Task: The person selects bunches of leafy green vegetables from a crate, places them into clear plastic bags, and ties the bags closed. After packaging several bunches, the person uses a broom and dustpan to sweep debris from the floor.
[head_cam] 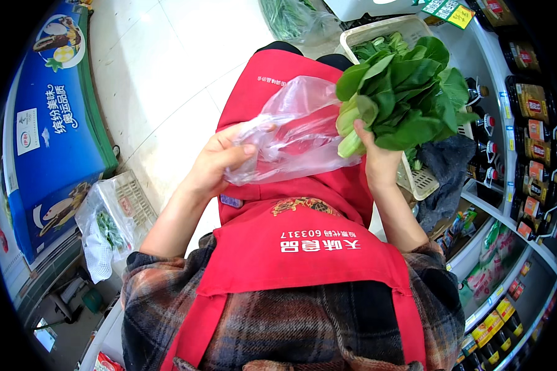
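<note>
Above my lap, my left hand (223, 157) grips a clear plastic bag (301, 106) near its left end, thumb on top. The bag spreads to the right over my red apron (297, 259), its right end reaching the stalks of the greens. My right hand (378, 160) holds a bunch of leafy greens (408, 92), probably bok choy. Its pale stalks point left toward the bag, and the wide leaves fan out to the upper right. The fingers under the bunch are hidden.
A cream plastic crate (424, 183) with more greens stands behind the held bunch. Bagged long greens (292, 21) lie on the tiled floor (167, 79). Shelves of bottles (534, 102) line the right. A blue freezer (60, 120) and a bag-draped crate (132, 199) stand left.
</note>
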Demonstrator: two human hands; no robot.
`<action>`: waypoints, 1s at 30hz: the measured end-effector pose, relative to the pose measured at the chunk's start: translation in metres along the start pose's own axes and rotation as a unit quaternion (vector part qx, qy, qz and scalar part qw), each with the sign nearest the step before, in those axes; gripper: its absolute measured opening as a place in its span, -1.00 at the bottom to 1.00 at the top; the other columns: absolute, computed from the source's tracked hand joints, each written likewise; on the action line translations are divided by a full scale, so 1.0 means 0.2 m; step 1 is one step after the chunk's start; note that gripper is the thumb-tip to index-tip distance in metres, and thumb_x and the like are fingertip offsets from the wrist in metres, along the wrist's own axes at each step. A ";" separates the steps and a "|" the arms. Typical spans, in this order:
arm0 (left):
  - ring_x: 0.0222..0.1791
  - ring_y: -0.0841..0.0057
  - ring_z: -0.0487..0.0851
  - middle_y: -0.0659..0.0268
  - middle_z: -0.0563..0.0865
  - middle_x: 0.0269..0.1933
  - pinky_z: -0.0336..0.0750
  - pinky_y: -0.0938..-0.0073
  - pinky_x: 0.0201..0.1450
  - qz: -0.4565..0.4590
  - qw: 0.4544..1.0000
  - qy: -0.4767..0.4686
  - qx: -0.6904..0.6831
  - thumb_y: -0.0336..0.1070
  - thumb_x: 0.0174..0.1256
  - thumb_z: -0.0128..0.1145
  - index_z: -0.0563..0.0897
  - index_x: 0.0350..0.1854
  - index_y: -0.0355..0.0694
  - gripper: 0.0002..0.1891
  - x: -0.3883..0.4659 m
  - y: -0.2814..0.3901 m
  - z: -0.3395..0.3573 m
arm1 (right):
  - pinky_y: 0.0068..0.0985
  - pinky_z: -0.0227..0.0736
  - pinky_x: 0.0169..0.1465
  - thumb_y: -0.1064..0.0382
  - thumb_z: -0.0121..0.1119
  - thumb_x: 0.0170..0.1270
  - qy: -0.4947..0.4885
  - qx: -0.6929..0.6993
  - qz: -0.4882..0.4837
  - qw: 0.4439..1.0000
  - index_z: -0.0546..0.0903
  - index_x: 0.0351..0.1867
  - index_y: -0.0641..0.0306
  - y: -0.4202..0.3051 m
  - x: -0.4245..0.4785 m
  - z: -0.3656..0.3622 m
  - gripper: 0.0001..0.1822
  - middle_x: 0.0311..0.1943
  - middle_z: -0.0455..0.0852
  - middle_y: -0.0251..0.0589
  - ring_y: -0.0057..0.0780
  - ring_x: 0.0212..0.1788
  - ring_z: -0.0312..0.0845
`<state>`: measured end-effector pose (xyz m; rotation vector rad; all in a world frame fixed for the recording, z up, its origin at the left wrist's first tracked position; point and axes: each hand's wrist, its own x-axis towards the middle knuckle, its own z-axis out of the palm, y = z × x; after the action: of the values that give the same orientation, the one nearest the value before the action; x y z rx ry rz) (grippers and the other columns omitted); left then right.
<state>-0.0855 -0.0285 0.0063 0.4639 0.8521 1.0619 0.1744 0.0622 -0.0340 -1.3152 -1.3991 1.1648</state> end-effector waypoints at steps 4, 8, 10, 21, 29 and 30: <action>0.11 0.68 0.40 0.34 0.46 0.19 0.32 0.59 0.14 0.001 0.984 -0.016 0.176 -0.48 0.31 0.01 0.26 0.33 -0.32 -0.48 0.03 -0.09 0.02 | -0.51 0.24 0.15 0.40 0.39 -0.02 0.059 0.184 0.039 0.980 0.39 0.11 0.32 -0.15 0.04 0.11 -0.38 0.01 0.51 -0.26 -0.48 0.02 0.39; 0.17 0.63 0.37 0.32 0.41 0.25 0.25 0.55 0.22 0.051 0.991 -0.006 0.120 -0.47 0.29 0.03 0.13 0.39 -0.26 -0.38 0.03 -0.11 0.05 | -0.47 0.28 0.13 0.35 0.39 -0.01 0.044 -0.001 -0.030 0.999 0.40 0.08 0.35 -0.07 0.06 0.15 -0.42 0.02 0.51 -0.23 -0.44 0.02 0.40; 0.15 0.61 0.40 0.29 0.42 0.24 0.27 0.56 0.21 0.072 0.995 0.047 0.046 -0.48 0.26 0.06 0.11 0.40 -0.24 -0.34 0.02 -0.05 0.04 | -0.39 0.33 0.10 0.31 0.37 -0.03 -0.026 -0.163 -0.207 0.964 0.41 0.08 0.35 -0.01 0.07 0.10 -0.41 0.00 0.52 -0.18 -0.36 -0.01 0.42; -0.47 0.78 0.37 0.42 0.43 0.13 0.27 0.71 -0.48 0.003 0.979 -0.144 0.145 -0.60 0.07 0.09 -0.01 0.44 -0.16 -0.15 -0.07 0.14 0.15 | -0.35 0.36 -0.14 0.38 0.12 -0.15 -0.236 -0.473 -0.346 0.775 0.50 -0.20 0.30 -0.15 0.03 0.16 -0.64 -0.36 0.58 -0.15 -0.24 -0.22 0.51; -0.83 0.74 0.26 0.49 0.36 -0.72 0.17 0.64 -0.80 0.118 0.983 -0.080 -0.120 -0.53 0.07 0.09 -0.13 0.38 -0.48 -0.15 -0.09 0.29 0.11 | -0.24 0.31 -0.01 0.09 0.42 -0.33 -0.253 -0.613 -0.337 0.668 0.38 0.13 0.25 -0.05 -0.01 0.32 -0.15 -0.10 0.53 -0.15 -0.24 -0.03 0.43; -0.83 0.75 0.26 0.48 0.36 -0.71 0.16 0.65 -0.80 0.135 0.983 -0.040 -0.117 -0.52 0.06 0.10 -0.12 0.38 -0.48 -0.14 -0.09 0.30 0.10 | -0.23 0.30 0.03 0.05 0.44 -0.34 -0.264 -0.598 -0.346 0.673 0.33 0.20 0.25 -0.10 0.01 0.28 -0.07 -0.03 0.50 -0.12 -0.23 0.03 0.41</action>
<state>-0.1076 -0.0176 0.0674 0.4274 0.5930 1.3663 0.1150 0.0593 -0.0252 -0.9386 -3.0190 -0.0986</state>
